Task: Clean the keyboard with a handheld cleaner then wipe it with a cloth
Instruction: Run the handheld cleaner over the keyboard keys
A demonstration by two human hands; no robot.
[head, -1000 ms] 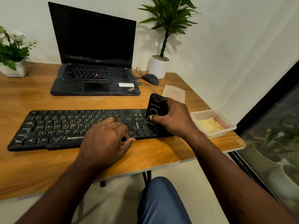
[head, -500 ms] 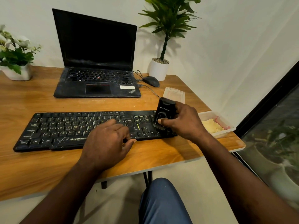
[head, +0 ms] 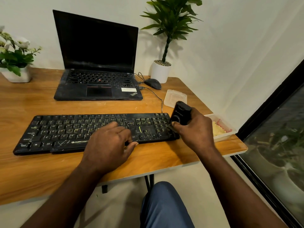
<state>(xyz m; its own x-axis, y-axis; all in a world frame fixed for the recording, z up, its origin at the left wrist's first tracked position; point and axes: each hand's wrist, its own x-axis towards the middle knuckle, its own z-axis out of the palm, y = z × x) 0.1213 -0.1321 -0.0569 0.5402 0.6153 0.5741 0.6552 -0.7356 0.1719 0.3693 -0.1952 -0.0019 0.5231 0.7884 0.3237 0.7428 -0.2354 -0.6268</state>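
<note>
On the bench [head: 49,171] we have the keyboard [head: 69,130] lying with its long axis along the near edge, running from the left part of the bench almost to the right edge. Our left hand [head: 108,145] rests flat across the middle keys and the near rim, fingers [head: 118,127] loosely together, pinning the board and gripping nothing. Our right hand [head: 195,129] is the nearer one to the number pad, at the keyboard's right end. Its fingers are wrapped tight round the handheld cleaner [head: 180,114], which stands tilted with its lower end on the outermost keys. We judge the coming stroke turns on that: the uncleaned keys lie leftward along the long axis. The cloth [head: 217,130], we think, is the yellow thing in the tray [head: 225,137] at the bench's right edge, just beside that hand
</note>
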